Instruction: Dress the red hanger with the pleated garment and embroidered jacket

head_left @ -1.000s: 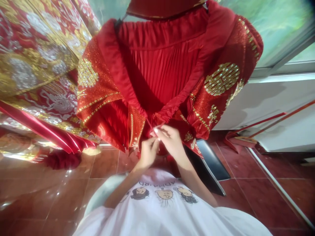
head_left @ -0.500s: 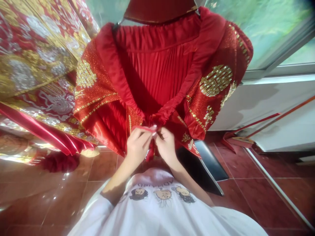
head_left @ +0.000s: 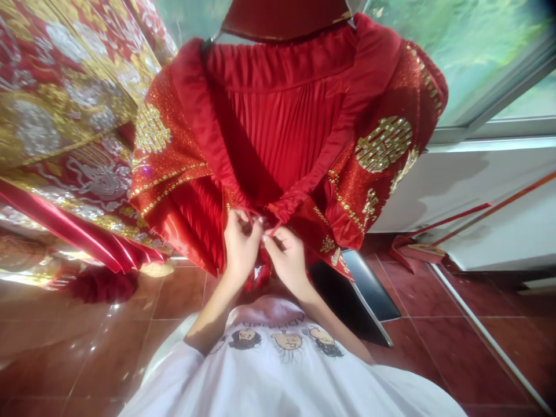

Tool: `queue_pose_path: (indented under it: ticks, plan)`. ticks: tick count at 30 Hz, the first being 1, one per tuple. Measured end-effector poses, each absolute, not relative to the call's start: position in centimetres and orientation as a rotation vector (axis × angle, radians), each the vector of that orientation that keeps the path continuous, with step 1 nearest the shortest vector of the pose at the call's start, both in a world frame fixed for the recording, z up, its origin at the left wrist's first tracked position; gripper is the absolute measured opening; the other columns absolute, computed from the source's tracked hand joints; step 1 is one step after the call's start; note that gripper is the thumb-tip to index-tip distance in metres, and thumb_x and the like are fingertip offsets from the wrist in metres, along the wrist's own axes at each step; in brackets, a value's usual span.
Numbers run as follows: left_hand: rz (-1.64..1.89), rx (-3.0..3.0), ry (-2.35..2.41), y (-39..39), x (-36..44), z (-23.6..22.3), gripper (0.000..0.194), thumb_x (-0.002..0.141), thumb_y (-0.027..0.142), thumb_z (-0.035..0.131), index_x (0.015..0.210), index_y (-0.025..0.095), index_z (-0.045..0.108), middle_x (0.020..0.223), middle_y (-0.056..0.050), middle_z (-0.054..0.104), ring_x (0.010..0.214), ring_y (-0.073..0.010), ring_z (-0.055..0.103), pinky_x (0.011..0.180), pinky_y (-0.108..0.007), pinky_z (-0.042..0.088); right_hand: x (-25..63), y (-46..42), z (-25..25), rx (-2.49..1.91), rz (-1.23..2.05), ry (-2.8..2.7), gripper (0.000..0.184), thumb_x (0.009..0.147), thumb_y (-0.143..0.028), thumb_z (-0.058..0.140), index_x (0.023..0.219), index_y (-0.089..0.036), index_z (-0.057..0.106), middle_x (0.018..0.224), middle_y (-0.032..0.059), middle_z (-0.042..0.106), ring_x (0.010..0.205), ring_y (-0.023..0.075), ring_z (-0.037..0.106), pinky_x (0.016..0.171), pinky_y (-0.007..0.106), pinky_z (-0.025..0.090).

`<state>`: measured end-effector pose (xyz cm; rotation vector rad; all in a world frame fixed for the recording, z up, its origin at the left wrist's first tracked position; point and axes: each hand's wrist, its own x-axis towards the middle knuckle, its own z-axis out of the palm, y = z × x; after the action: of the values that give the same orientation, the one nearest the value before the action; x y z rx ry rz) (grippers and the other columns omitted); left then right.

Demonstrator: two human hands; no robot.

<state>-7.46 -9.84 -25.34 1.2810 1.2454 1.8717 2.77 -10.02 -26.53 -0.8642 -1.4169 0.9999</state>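
A red pleated skirt (head_left: 282, 133) with gold beaded emblems hangs in front of me, its gathered waistband (head_left: 278, 72) opened wide. Thin red drawstrings come out at the near side of the waistband. My left hand (head_left: 243, 243) is closed, pinching a red drawstring (head_left: 248, 215) between thumb and fingers. Close beside it, my right hand (head_left: 286, 252) is closed too, with the red cord (head_left: 274, 227) running over its fingers. The fingertips nearly meet, and part of the cord is hidden between them.
Gold and silver embroidered red cloth (head_left: 65, 116) hangs at the left. A dark red panel (head_left: 286, 20) stands behind the waistband. A black flat object (head_left: 369, 289) lies on the tiled floor (head_left: 434, 341). At the right are a red dustpan (head_left: 417, 252) and a window (head_left: 460, 63).
My hands have turned and drawn slightly apart. The red strip that stretched across my left fingers now shows as thin cords at both hands.
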Motion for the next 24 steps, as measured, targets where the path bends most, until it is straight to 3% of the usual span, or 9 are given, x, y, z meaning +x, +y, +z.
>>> queue_pose_path:
  ticks: [5,11,17,24]
  plan:
    - [1.740,0.749,0.672,-9.6,-8.5,-26.1,0.036,0.066,0.019,0.081,0.078,0.018,0.047,0.069,0.006,0.052,0.059,-0.0059,0.054,0.060,-0.017,0.046,2.8,-10.2,-26.5,-0.846,1.057,-1.415,0.012,0.083,-0.027,0.060,0.079,-0.016,0.060,0.070,0.0010,0.064,0.063,0.0112,0.061,0.062,0.022,0.048]
    - [1.627,0.148,0.381,-10.8,-10.4,-26.3,0.022,0.073,0.013,0.073,0.074,0.016,0.051,0.063,0.005,0.051,0.056,-0.0045,0.051,0.057,-0.017,0.044,2.8,-9.9,-26.4,-0.828,1.056,-1.409,0.011,0.081,-0.026,0.061,0.077,-0.016,0.060,0.071,0.0014,0.066,0.063,0.0114,0.061,0.061,0.022,0.049]
    - [1.856,0.292,0.164,-13.1,-13.8,-25.2,0.029,0.066,0.013,0.078,0.074,0.018,0.050,0.062,0.008,0.053,0.055,-0.0039,0.050,0.056,-0.017,0.044,3.1,-10.0,-26.0,-0.840,1.115,-1.414,0.011,0.080,-0.025,0.061,0.074,-0.016,0.061,0.067,0.0007,0.065,0.060,0.0108,0.060,0.059,0.022,0.048]
    - [2.154,0.451,0.395,-13.7,-17.9,-26.9,0.024,0.066,0.015,0.074,0.073,0.018,0.051,0.069,0.009,0.059,0.054,-0.0017,0.049,0.057,-0.013,0.042,4.2,-10.3,-25.4,-0.885,1.043,-1.416,0.013,0.081,-0.027,0.062,0.074,-0.016,0.060,0.072,0.0022,0.066,0.062,0.0114,0.061,0.061,0.023,0.049]
